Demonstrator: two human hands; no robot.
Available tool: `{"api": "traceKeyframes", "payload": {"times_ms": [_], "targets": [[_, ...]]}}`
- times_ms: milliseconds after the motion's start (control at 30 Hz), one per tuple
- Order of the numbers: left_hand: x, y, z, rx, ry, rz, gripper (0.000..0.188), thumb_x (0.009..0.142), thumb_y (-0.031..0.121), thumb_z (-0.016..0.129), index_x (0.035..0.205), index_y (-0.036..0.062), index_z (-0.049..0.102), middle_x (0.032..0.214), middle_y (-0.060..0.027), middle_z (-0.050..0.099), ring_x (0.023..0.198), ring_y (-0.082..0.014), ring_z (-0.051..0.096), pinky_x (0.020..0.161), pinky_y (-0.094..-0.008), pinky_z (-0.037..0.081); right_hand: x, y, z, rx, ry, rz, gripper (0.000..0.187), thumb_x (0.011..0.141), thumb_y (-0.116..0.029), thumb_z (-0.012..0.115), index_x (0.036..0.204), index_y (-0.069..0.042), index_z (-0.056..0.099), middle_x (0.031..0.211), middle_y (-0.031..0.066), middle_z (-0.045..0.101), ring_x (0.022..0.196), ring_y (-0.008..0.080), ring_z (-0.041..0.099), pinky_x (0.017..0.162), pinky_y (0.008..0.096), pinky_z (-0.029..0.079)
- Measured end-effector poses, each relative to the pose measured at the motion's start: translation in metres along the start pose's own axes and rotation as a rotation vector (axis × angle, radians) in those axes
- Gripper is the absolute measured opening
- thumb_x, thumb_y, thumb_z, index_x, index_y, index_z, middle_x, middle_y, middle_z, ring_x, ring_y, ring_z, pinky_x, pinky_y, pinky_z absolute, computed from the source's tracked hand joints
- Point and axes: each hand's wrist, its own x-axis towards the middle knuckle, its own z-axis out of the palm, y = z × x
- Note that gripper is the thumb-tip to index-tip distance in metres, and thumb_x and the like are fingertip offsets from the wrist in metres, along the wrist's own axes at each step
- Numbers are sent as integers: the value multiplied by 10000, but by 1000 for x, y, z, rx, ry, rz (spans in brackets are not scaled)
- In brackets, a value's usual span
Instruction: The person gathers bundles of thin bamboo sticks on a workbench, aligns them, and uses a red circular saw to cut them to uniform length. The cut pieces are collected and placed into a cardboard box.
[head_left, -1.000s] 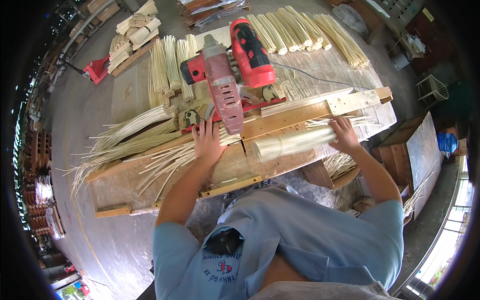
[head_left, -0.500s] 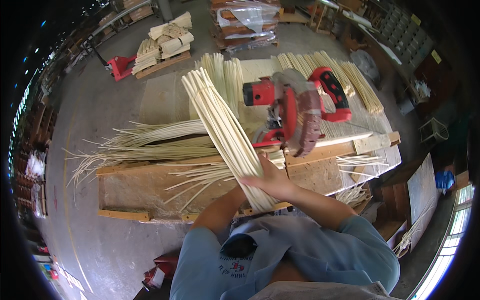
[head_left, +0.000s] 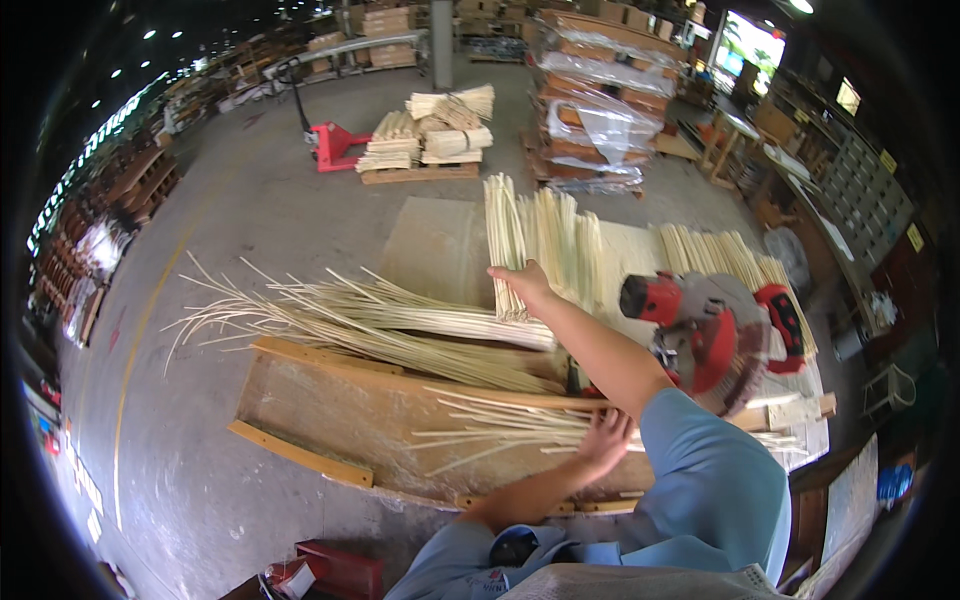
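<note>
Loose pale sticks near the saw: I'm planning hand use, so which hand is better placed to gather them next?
Probably the left: the left hand is right at the loose sticks, while the right hand is stretched farther out, at a bundle.

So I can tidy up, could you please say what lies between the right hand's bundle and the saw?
The head view shows other pale bundles, then pale tabletop, with the right forearm crossing nearer.
</note>
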Motion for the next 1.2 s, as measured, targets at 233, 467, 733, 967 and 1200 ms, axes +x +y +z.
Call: {"api": "traceKeyframes", "payload": {"times_ms": [233,467,733,967,1200], "targets": [[-9,-21,9,-7,34,-39,584,784,262,664,1289,-27,615,1311,-202,576,1234,-380,509,957,-617,458,95,56,85,-724,-145,124,707,890,-184,731,1465,109,442,1314,313,646,1149,366,696,884,405,587],[-12,-14,20,-19,-33,-8,564,791,255,656,1278,-26,616,1277,-205,588,1184,-370,532,947,-609,464,52,70,69,-589,59,-116,523,910,-232,681,1354,28,591,1155,281,705,1080,365,703,890,441,565],[-13,-20,22,35,-263,-57,579,814,303,706,1273,-28,584,1228,-243,592,1141,-382,555,976,-573,459,-254,84,-36,-112,-56,-856,213,845,-122,746,1034,-38,695,1006,163,705,970,335,680,866,432,557],[19,9,-12,54,-493,-126,528,800,265,804,1201,23,561,1154,-175,557,1114,-373,573,940,-495,489,-357,169,-209,-672,311,-598,378,708,-92,828,1064,-58,706,1122,129,685,1071,328,644,982,455,505],[-3,10,-16,4,-469,-117,634,681,297,895,1151,12,579,1149,-156,571,1090,-345,570,951,-459,484,-314,186,-209,-1274,-93,-513,660,795,-240,758,1357,9,517,1306,154,592,1285,337,537,1154,588,352]]}}
